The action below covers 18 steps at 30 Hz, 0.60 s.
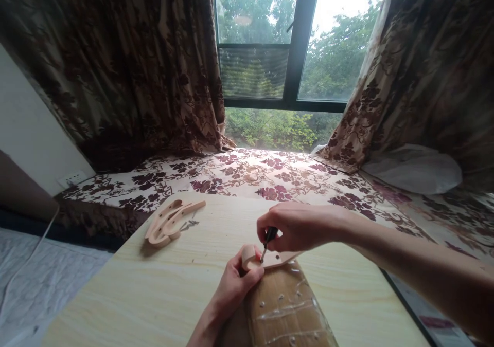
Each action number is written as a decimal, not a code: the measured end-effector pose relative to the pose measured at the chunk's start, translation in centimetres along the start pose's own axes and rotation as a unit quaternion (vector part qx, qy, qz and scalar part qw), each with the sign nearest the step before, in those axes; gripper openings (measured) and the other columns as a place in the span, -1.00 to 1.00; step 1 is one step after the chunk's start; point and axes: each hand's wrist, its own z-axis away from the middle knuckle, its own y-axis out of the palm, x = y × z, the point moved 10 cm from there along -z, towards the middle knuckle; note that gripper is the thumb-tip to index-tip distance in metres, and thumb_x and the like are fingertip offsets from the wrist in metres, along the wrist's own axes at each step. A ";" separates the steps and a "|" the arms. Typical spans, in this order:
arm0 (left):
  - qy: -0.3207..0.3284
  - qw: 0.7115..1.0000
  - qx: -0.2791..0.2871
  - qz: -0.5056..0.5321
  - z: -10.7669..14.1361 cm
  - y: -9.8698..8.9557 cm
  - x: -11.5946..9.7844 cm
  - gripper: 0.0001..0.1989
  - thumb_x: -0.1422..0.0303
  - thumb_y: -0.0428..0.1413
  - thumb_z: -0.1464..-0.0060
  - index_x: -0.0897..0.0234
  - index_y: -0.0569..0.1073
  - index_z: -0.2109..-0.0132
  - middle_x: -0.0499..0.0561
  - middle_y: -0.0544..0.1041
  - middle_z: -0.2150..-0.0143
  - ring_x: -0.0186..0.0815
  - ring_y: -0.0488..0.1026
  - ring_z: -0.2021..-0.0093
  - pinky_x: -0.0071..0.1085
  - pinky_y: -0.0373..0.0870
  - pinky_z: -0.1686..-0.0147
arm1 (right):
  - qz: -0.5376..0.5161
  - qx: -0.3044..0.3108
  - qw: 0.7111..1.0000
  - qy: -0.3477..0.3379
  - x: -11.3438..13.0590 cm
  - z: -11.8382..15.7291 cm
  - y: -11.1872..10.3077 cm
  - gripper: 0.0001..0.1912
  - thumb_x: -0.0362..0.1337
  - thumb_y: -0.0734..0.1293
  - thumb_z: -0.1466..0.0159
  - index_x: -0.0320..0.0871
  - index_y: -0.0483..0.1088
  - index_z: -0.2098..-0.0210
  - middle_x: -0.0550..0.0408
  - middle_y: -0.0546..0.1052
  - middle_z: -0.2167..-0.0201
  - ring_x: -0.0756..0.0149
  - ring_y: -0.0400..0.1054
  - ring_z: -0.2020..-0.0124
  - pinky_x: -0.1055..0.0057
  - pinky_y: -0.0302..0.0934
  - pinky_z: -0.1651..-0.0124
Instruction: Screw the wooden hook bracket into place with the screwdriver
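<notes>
My left hand (235, 280) is closed around the curled end of a pale wooden piece (270, 261) with dark holes in it. This piece lies on the far end of a brown block (287, 306) wrapped in clear tape, with small holes in its top. From above, my right hand (295, 227) grips the black handle of a screwdriver (265, 248). Its metal shaft slants down to the wooden piece, near my left fingers. Whether a screw sits under the tip is too small to tell.
More curved wooden pieces (172, 223) lie at the table's far left, beside a small pile of screws (190, 225). The light wooden table (146, 295) stands against a ledge with floral cloth (247, 175). A white bag (415, 169) rests on the ledge at right.
</notes>
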 end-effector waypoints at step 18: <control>-0.030 0.999 -0.016 0.035 0.0 -0.1 2.1 -0.65 0.12 0.26 0.11 0.23 0.40 0.26 -0.11 0.37 0.39 -0.39 0.23 0.40 -0.52 0.20 0.38 | 0.080 -0.033 0.996 0.014 0.0 0.3 -1.2 -0.73 -0.19 0.29 -0.15 -0.11 0.43 0.17 0.08 0.51 0.44 0.35 0.27 0.45 0.46 0.01 0.46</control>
